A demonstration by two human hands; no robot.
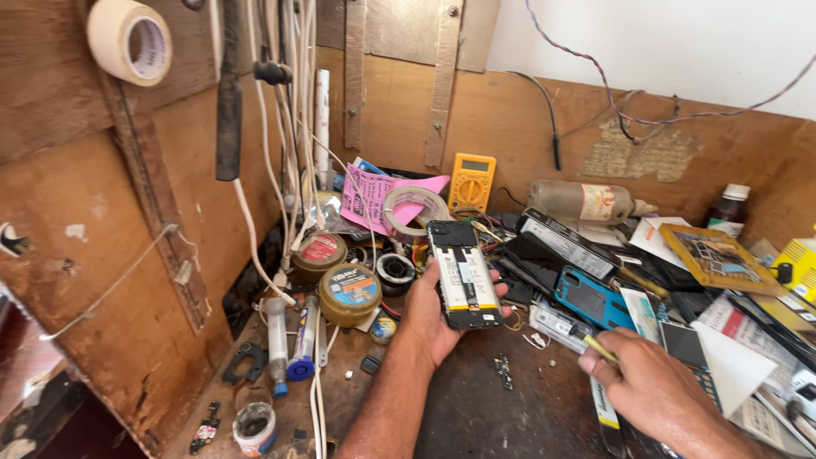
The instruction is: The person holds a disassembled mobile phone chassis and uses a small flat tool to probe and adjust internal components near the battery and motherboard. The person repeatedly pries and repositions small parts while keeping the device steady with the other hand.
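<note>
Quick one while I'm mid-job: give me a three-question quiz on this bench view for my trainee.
1. True or false: the left hand holds an opened phone with its back cover off.
2. Which hand grips the thin yellow tool?
   A. left  B. right  C. neither
3. Fill in: the yellow multimeter leans against the ____ back wall.

Key:
1. True.
2. B, the right hand.
3. Wooden.
</note>
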